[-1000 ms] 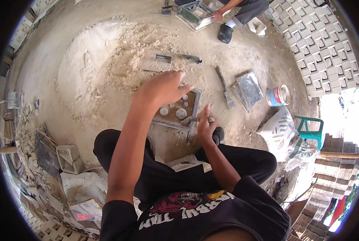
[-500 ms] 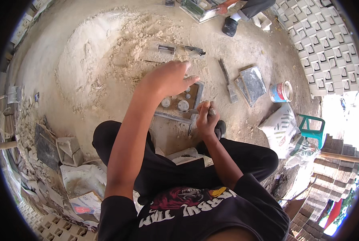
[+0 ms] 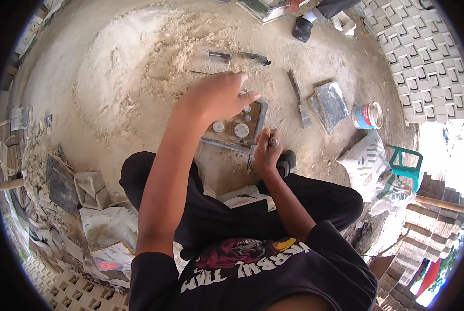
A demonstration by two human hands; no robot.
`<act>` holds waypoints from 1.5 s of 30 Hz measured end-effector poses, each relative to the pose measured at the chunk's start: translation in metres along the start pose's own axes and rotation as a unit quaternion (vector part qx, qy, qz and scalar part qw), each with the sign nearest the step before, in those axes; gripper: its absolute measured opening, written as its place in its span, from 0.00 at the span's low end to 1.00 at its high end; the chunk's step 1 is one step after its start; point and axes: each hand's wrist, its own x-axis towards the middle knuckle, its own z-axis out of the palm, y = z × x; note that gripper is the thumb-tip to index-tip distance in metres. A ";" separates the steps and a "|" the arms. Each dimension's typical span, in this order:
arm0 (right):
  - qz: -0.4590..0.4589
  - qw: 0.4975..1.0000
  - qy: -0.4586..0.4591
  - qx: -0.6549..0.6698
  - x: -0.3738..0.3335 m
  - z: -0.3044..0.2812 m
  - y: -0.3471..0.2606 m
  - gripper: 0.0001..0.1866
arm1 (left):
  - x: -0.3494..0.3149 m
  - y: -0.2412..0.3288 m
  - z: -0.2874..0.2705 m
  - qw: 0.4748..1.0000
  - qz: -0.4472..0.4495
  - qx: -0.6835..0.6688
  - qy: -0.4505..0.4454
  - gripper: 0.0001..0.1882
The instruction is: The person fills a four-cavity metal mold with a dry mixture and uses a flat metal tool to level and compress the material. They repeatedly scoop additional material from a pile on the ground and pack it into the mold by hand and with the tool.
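Left hand (image 3: 216, 98) hovering loosely open and empty above square metal mould (image 3: 237, 127) lying on dusty ground between the knees, right hand (image 3: 267, 150) fisted around small tool (image 3: 273, 140) at mould's near edge, handy for working.

I sit on a dusty concrete floor (image 3: 138, 119) in bright daylight, pale powder (image 3: 118, 57) heaped at upper left, patterned cast blocks (image 3: 424, 57) stacked at upper right, a green plastic stool (image 3: 405, 163) at right, rubble (image 3: 40, 171) along the left edge.
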 end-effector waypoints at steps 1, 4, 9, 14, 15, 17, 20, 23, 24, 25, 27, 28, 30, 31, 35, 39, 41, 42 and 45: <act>0.032 0.999 0.005 0.008 0.001 0.001 0.001 0.19 | -0.002 0.001 -0.004 1.000 0.001 -0.003 -0.001 0.35; 0.063 0.998 0.011 0.030 0.009 0.011 -0.022 0.20 | -0.010 0.004 -0.013 0.999 -0.032 0.008 -0.024 0.34; 0.012 0.998 -0.045 -0.047 0.004 0.010 0.023 0.23 | -0.007 0.000 -0.007 1.000 0.002 -0.003 0.010 0.34; 0.090 0.993 -0.041 0.072 0.029 0.014 -0.033 0.26 | -0.005 -0.001 -0.016 1.000 -0.026 -0.014 0.004 0.35; 0.098 0.990 -0.048 0.094 0.033 0.010 -0.041 0.26 | -0.002 -0.002 -0.016 1.000 -0.020 -0.014 -0.002 0.35; 0.102 0.988 -0.056 0.097 0.045 0.022 -0.055 0.26 | 0.001 -0.003 -0.012 1.000 -0.016 -0.015 -0.003 0.34; 0.102 0.985 -0.082 0.113 0.053 0.038 -0.042 0.27 | -0.002 -0.008 -0.013 0.999 -0.019 -0.014 0.027 0.34; 0.091 0.978 -0.096 0.159 0.060 0.043 -0.027 0.28 | -0.005 -0.008 -0.013 0.999 -0.015 -0.008 0.038 0.33; 0.103 0.978 -0.104 0.148 0.063 0.046 -0.021 0.28 | -0.005 -0.009 -0.013 0.999 -0.018 -0.006 0.031 0.33; 0.114 0.978 -0.112 0.136 0.067 0.051 -0.015 0.28 | -0.007 -0.011 -0.014 1.000 -0.020 -0.005 0.023 0.33; 0.131 0.981 -0.121 0.069 0.073 0.054 -0.015 0.29 | -0.009 -0.016 -0.013 0.999 -0.017 -0.017 0.039 0.33; 0.128 0.984 -0.114 0.053 0.074 0.058 -0.002 0.29 | -0.009 -0.018 -0.013 0.999 -0.015 -0.023 0.047 0.33; 0.119 0.988 -0.098 0.021 0.076 0.066 0.020 0.30 | -0.007 -0.018 -0.018 0.999 -0.026 -0.017 0.027 0.33; 0.110 0.990 -0.086 0.000 0.078 0.064 0.021 0.30 | -0.006 -0.019 -0.020 0.999 -0.034 -0.015 0.018 0.33; 0.138 0.984 -0.070 0.087 0.091 0.065 0.001 0.29 | -0.009 -0.022 -0.017 0.999 -0.023 -0.022 0.039 0.33; 0.130 0.987 -0.083 0.053 0.097 0.069 0.015 0.27 | -0.006 -0.022 -0.017 0.999 -0.025 -0.027 0.029 0.33; 0.146 0.986 -0.041 0.071 0.098 0.070 0.001 0.27 | -0.006 -0.023 -0.017 0.999 -0.025 -0.029 0.032 0.33; 0.153 0.985 -0.022 0.080 0.099 0.071 -0.004 0.27 | -0.007 -0.022 -0.015 0.999 -0.019 -0.028 0.035 0.32; 0.094 0.994 -0.034 -0.041 0.096 0.069 0.017 0.28 | -0.005 -0.018 -0.020 0.999 -0.016 -0.035 0.020 0.32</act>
